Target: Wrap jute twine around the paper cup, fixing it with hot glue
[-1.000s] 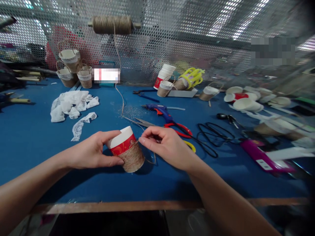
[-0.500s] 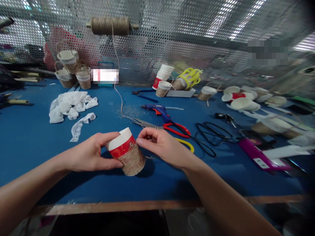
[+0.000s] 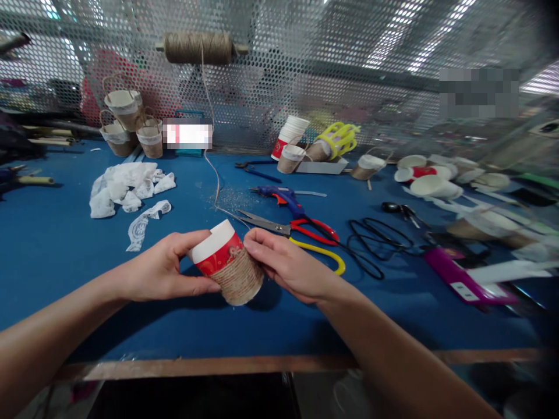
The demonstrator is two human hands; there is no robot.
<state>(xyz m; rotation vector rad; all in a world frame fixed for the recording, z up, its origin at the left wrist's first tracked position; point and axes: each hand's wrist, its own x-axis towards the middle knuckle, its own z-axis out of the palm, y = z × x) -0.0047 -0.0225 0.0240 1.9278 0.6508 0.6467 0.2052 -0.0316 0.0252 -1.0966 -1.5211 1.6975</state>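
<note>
A tilted paper cup, white-rimmed and red, has jute twine wound around its lower part. My left hand is closed on it, thumb on the near side and fingers by the rim. On the cup's right side my right hand pinches the jute twine, which comes down from a roll and crosses the table behind the cup. Its fingertips touch the twine-wrapped side, and the exact grip is partly hidden. Scissors with red and yellow handles lie just behind this hand.
Behind the scissors lies a blue glue gun, its black cable looped to the right. White lace is heaped at left. Small twine-covered buckets stand at the back left. Pliers and a purple object lie farther off.
My right hand has closed in on the cup's side, fingers now against the twine windings. The cup has shifted slightly up and right and turned a little in my left hand.
</note>
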